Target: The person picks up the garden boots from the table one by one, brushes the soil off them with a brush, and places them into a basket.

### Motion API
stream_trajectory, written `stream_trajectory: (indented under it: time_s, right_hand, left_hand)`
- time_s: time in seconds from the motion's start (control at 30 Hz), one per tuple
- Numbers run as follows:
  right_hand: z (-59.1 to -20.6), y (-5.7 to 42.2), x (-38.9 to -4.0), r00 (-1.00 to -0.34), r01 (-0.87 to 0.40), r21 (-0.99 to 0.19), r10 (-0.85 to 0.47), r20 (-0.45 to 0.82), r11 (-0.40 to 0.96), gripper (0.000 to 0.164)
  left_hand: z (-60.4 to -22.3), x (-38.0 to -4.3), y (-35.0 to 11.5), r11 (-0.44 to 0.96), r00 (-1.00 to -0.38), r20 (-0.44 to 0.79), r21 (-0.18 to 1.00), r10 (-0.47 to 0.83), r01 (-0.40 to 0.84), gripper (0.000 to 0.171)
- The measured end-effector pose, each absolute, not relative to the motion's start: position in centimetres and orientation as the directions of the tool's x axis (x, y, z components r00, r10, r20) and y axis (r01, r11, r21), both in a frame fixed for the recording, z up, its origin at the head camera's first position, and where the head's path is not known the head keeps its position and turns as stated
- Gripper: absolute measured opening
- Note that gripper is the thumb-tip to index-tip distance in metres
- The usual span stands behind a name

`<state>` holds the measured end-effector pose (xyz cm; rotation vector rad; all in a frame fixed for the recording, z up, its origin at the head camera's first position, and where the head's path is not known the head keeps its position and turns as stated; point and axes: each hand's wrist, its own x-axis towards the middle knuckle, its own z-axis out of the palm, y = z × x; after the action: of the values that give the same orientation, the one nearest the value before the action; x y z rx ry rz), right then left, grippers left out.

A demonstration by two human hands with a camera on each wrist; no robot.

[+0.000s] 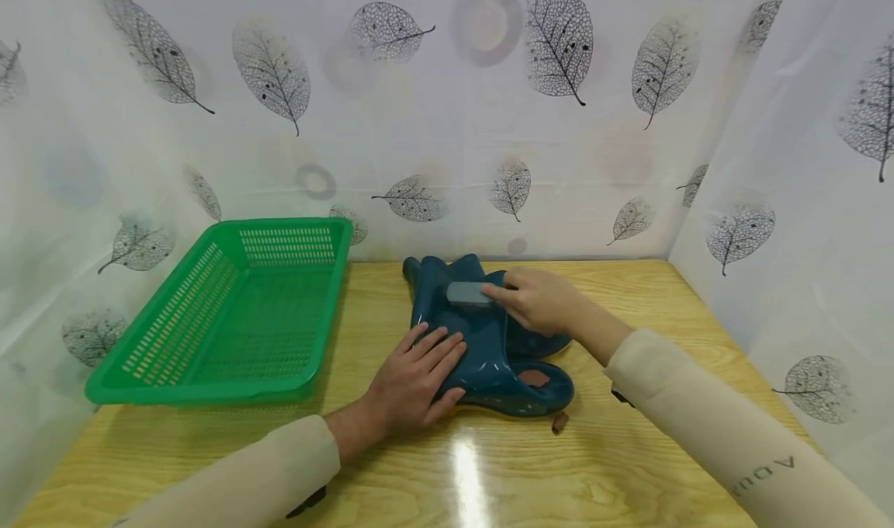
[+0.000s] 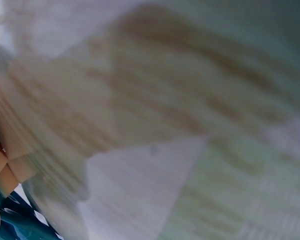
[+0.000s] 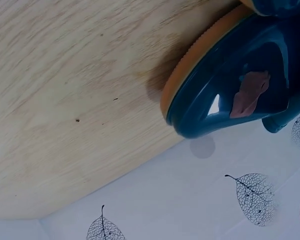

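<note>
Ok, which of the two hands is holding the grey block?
The right hand, whose fingers grip the grey block; the left hand only rests on a boot, its fingers extended.

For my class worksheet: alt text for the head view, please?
A person's right grip holds a grey block over teal boots; the left grip rests on them. At left, a green basket sits on the wooden table.

Green slotted basket (image 1: 202,394) at left on wood-grain table (image 1: 573,474); white leaf-print sheet (image 1: 454,124) behind.
</note>
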<state>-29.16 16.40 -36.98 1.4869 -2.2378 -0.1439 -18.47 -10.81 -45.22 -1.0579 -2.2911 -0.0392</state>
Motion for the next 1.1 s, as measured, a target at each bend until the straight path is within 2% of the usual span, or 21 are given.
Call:
stream_trajectory:
  time_s: [0.33,0.5,0.73,0.83,1.0,1.1]
  right_hand:
    - [-36.8,17.4,-29.6,-0.281,-0.858,0.287,-0.857,0.433,0.426,0.044]
    - [-36.9,16.3,-29.3,-0.264,-0.863,0.307,-0.877,0.402,0.401,0.044]
    - [-37.0,16.6,-29.2,-0.363,-0.844,0.286,-0.876,0.317,0.454,0.039]
    - [-37.0,17.4,-29.3,-0.381,-0.844,0.263,-0.867,0.322,0.468,0.038]
    - [-37.0,18.2,-29.7,-0.342,-0.849,0.254,-0.848,0.404,0.464,0.038]
    - [-36.8,17.8,-29.6,-0.289,-0.860,0.269,-0.848,0.444,0.433,0.040]
  left_hand:
    - [-45.3,-18.5,-10.8,0.681,-0.507,0.522,-0.213,0.685,0.701,0.065]
    - [-45.3,-18.5,-10.8,0.681,-0.506,0.526,-0.212,0.684,0.701,0.065]
    - [-45.1,-18.5,-10.8,0.679,-0.499,0.531,-0.214,0.684,0.702,0.065]
    - [-45.0,-18.5,-10.8,0.681,-0.504,0.530,-0.209,0.682,0.702,0.065]
    - [-45.0,-18.5,-10.8,0.682,-0.511,0.522,-0.203,0.682,0.702,0.065]
    - [-45.1,-18.5,-10.8,0.680,-0.506,0.527,-0.208,0.684,0.703,0.065]
